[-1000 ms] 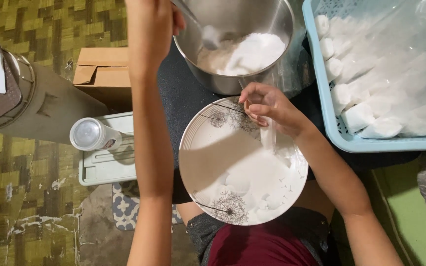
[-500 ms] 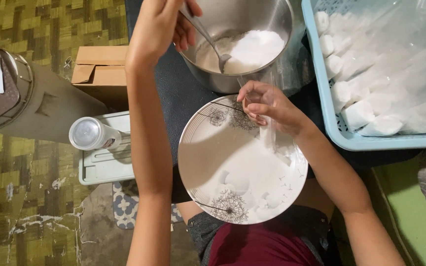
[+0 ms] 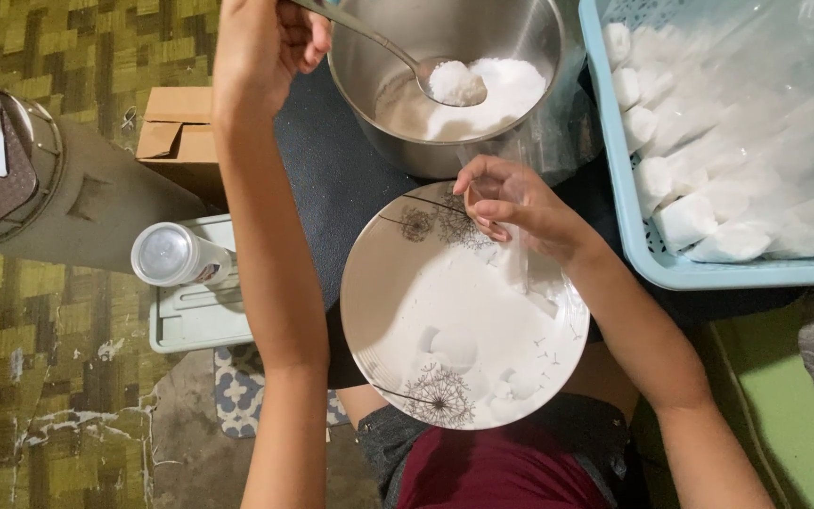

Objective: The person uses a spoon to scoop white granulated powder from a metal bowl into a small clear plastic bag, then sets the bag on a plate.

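Note:
My left hand [image 3: 266,42] grips a metal spoon [image 3: 383,42] whose bowl carries a heap of white powder [image 3: 454,83] above a steel pot [image 3: 360,104] partly filled with the same powder. My right hand [image 3: 511,209] pinches the mouth of a small clear plastic bag [image 3: 520,269], which hangs over a white plate [image 3: 398,311] with a dandelion pattern. The plate rests on my lap and holds a few white lumps [image 3: 454,349] near its front.
A light blue basket [image 3: 652,269] at the right holds several filled white packets [image 3: 708,226]. At the left stand a cardboard box [image 3: 176,132], a white capped bottle [image 3: 167,254] on a pale tray [image 3: 195,325], and a grey round container [image 3: 11,160] on the patterned floor.
My left hand has scooped the spoon through the pot and lifted it with a heap of powder. My right hand stays at the plate's far rim with the bag.

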